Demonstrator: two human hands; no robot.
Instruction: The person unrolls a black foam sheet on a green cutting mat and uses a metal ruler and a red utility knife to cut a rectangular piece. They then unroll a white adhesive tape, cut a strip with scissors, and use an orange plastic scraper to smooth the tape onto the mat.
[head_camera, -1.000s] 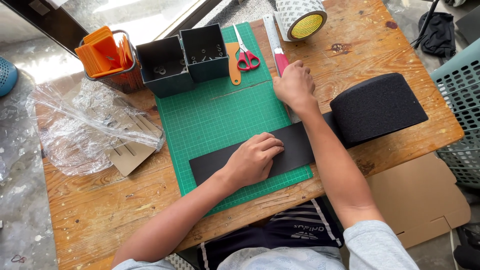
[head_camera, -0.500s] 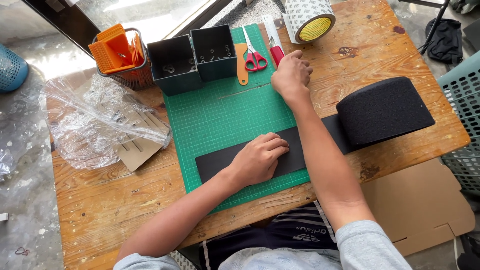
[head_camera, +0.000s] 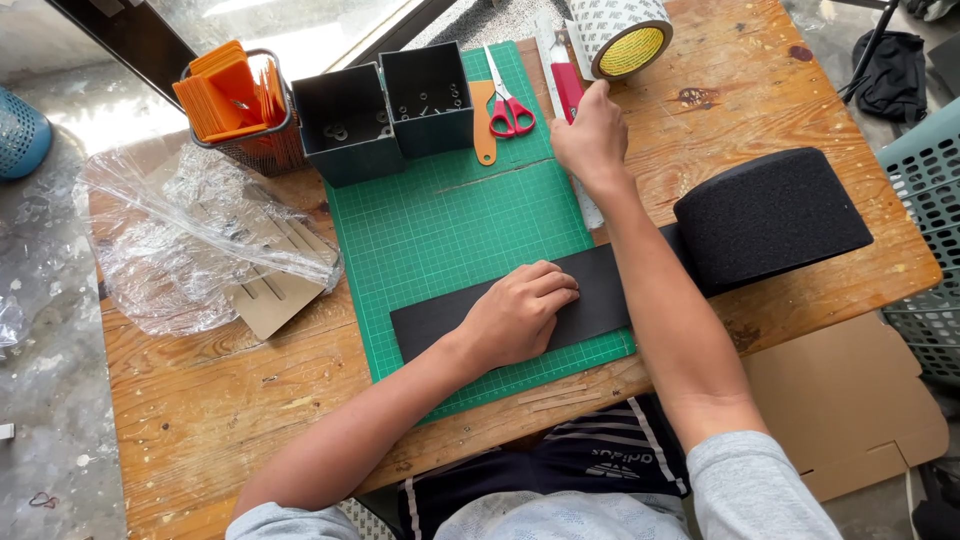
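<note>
A black foam strip (head_camera: 430, 325) runs off a thick black roll (head_camera: 770, 215) and lies across the green cutting mat (head_camera: 450, 220). My left hand (head_camera: 520, 315) presses down on the strip near its middle, fingers curled. At the mat's far edge, my right hand (head_camera: 592, 135) is stretched out with its fingers closed on the lower end of a red-handled cutter (head_camera: 566, 85). The cutter lies beside a roll of white tape with a yellow core (head_camera: 620, 35).
Red scissors (head_camera: 508, 105) and an orange flat tool (head_camera: 483, 120) lie at the mat's top. Two dark open boxes (head_camera: 348, 120) and a wire basket of orange pieces (head_camera: 235, 105) stand far left. Crumpled plastic wrap (head_camera: 190, 240) covers the left; a teal crate (head_camera: 925, 230) stands right.
My right hand has reached farther away from me, up to the red cutter. My left hand has stayed on the black strip.
</note>
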